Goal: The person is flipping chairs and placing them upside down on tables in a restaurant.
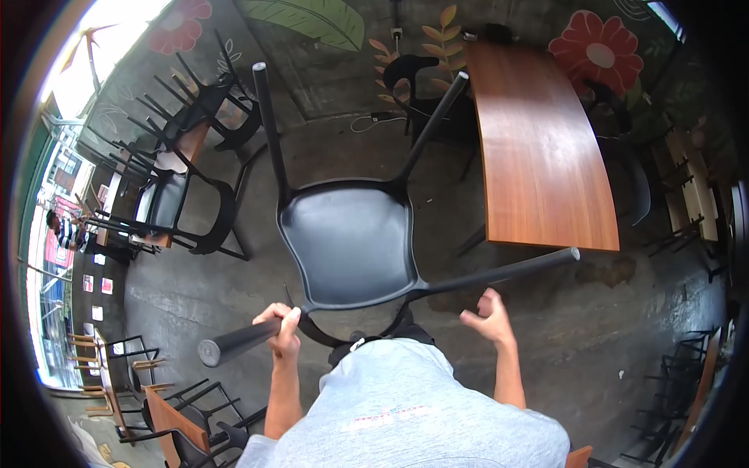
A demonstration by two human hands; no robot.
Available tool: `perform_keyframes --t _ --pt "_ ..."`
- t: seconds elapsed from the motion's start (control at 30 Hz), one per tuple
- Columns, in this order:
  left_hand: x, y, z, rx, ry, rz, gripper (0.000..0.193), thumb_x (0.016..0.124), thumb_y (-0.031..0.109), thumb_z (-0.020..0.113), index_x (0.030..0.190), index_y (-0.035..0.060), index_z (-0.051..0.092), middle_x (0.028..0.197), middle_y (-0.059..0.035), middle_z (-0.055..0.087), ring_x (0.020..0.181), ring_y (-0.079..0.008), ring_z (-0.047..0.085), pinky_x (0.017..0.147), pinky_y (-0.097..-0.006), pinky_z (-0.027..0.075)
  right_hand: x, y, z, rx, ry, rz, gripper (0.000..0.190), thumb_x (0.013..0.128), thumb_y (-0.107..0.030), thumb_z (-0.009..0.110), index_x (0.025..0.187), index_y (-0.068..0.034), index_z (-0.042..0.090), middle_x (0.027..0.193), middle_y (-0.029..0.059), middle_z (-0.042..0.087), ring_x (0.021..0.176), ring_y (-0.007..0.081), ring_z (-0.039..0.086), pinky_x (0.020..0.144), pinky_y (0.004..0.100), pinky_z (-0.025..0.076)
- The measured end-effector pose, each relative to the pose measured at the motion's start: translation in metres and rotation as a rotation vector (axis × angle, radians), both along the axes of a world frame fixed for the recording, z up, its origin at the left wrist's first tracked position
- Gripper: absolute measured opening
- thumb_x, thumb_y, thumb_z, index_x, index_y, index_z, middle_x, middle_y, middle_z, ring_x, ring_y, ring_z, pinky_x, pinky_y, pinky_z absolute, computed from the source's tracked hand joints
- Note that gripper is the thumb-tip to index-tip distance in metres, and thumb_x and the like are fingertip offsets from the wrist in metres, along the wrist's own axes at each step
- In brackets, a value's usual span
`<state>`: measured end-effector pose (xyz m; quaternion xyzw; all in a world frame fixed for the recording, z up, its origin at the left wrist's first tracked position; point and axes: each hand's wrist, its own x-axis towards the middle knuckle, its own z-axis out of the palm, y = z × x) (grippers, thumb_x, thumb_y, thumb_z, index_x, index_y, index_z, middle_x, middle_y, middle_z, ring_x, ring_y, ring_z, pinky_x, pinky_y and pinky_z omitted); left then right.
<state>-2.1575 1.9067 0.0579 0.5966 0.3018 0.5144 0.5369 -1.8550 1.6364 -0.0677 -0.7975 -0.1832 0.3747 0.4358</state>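
A black plastic chair is upside down in front of me, the underside of its seat facing up and its legs pointing outwards. Its curved backrest lies near my waist. My left hand is closed around the near left leg, close to the seat. Just below the near right leg, my right hand is apart from the chair, thumb and fingers spread, holding nothing. The leg ends show round pale tips.
A wooden table stands at the right, with black chairs around it. Upturned chairs rest on tables at the left, where a person in a striped top stands. A socket and cable are by the painted wall.
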Motion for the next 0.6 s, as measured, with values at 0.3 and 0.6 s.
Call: perform_keyframes --t 0.3,0.6 --pt "0.092 0.051 0.013 -0.041 -0.110 -0.300 0.023 0.067 -0.004 0.058 0.053 0.0033 0.042 0.050 -0.0009 0.041 0.046 -0.0074 0.034 0.046 -0.0229 0.025 0.062 0.048 0.087 1.323 0.078 -0.391 0.043 0.086 -0.043 0.061 0.064 -0.010 0.044 0.056 -0.0004 0.047 0.051 0.0087 0.044 0.054 0.0241 0.038" --pt "0.245 0.115 0.010 -0.041 -0.136 -0.588 0.030 0.076 0.002 0.049 0.051 0.0081 0.035 0.045 0.0003 0.033 0.040 -0.0082 0.028 0.042 -0.0242 0.024 0.052 0.022 0.130 1.199 -0.398 -0.631 0.045 0.089 -0.018 0.060 0.054 -0.007 0.033 0.046 -0.0005 0.037 0.038 0.0083 0.033 0.036 0.0237 0.022"
